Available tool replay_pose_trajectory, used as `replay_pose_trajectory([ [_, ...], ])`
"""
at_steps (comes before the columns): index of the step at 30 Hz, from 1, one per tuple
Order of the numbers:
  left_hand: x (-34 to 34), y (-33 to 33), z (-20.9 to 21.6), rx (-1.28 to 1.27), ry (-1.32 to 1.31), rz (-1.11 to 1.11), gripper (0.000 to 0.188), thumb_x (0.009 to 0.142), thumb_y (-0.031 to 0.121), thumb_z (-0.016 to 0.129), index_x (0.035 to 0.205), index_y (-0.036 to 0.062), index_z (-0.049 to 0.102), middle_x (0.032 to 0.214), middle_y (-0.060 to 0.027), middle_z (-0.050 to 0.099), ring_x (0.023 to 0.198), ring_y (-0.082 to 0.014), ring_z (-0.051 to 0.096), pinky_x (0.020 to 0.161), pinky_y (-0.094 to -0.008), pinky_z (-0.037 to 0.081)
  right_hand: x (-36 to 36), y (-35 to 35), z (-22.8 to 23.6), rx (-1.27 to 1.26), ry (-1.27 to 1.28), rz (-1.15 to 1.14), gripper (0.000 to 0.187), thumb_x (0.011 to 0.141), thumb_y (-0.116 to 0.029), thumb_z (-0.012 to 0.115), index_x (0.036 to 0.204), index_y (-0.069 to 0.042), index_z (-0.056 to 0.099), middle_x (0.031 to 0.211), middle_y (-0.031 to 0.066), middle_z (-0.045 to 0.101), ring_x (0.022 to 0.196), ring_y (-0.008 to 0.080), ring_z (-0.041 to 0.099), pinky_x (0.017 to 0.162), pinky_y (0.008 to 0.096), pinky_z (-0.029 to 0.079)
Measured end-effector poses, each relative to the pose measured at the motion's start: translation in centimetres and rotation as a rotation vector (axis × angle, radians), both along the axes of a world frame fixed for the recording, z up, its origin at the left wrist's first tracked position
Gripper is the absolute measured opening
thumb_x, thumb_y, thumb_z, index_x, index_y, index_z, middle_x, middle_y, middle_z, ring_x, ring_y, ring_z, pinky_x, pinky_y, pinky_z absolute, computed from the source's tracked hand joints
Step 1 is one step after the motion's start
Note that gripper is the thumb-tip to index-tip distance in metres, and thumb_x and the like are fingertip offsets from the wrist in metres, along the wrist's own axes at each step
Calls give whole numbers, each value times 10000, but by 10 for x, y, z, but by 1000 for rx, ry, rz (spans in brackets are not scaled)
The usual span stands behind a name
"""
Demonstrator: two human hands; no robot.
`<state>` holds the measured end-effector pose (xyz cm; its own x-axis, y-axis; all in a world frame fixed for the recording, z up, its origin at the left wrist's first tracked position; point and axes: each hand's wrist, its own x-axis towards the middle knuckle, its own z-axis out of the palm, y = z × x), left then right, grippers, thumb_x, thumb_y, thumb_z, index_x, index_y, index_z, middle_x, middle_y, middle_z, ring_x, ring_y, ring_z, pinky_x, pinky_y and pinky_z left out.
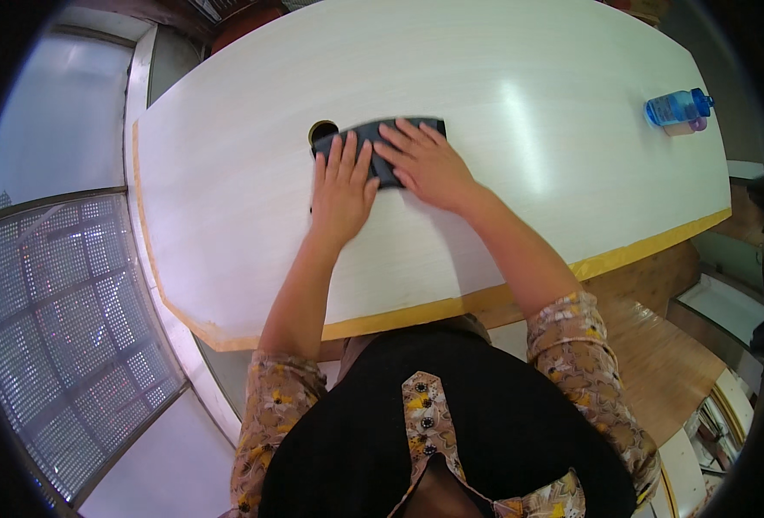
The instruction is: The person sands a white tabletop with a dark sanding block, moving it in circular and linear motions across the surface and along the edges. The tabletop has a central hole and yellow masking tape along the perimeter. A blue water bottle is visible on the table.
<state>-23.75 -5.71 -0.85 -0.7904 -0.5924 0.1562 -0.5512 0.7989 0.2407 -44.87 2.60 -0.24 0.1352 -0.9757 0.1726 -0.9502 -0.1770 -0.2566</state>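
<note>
1. Left hand: fingers straight, slightly spread, pressed flat on the near left part of a dark grey folded cloth.
2. Right hand: fingers spread, laid flat across the cloth's middle and right part, just beside the left hand.
3. Cloth: flat on the pale wood-grain tabletop, touching a small round hole at its left end.
4. Far right on the tabletop, well apart: a blue plastic bottle lying on its side.
5. Yellow edge band along the near rim.
</note>
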Motion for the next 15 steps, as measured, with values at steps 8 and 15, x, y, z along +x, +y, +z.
replay_pose_trajectory([
  [8, 71, 143, 19, 209, -146, -96, 780, 904, 344, 737, 1582, 85, 451, 1705, -207, 295, 1593, -412, 233, 1262, -625, 173, 40, 151, 31, 272, -161, 211, 682, 913, -289, 736, 1555, -215, 515, 1692, 59, 374, 1580, 289, 299, 1279, 496, 246],
  [15, 25, 88, 10, 155, -111, -66, 744, 930, 323, 719, 1593, 118, 449, 1705, -193, 303, 1590, -393, 245, 1267, -609, 188, -1, 91, 14, 154, -66, 99, 658, 914, -251, 734, 1534, -158, 537, 1671, 40, 416, 1565, 268, 331, 1253, 484, 291],
])
